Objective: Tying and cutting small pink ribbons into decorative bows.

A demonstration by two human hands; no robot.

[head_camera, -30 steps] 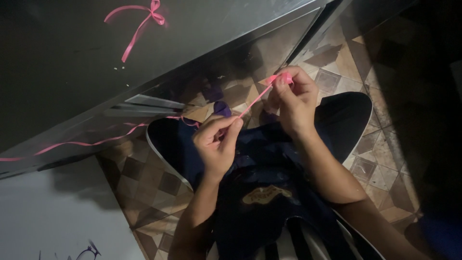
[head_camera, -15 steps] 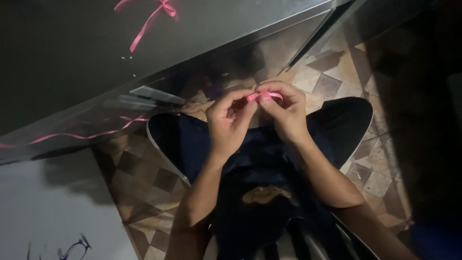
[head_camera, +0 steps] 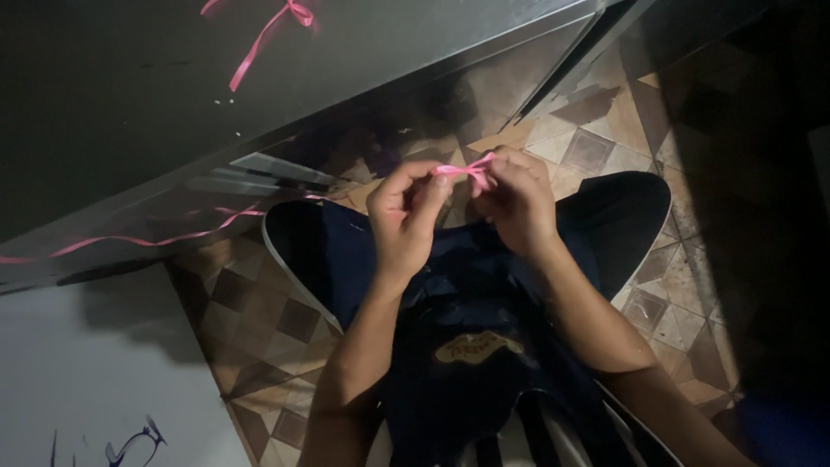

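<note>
Where both hands meet above the lap, a short pink ribbon loop, pinched tight from either side. Left hand closed on its left end between thumb and forefinger; right hand closed on its right end, fingers bunched over the knot so that the middle of the ribbon hidden, shape there hard to tell. Below the hands, dark blue shirt and dark trousers over spread knees. Trailing away to the left, one long pink ribbon strand along the edge of a grey metal tabletop; whether joined to the held piece, unclear in the dim light. Farther up on that tabletop, one finished pink bow with a tail hanging down-left. Underneath, brown and cream patterned floor tiles. At lower left, one white sheet with dark scribbles. In count: two hands, one loop held, one bow, one loose strand.
</note>
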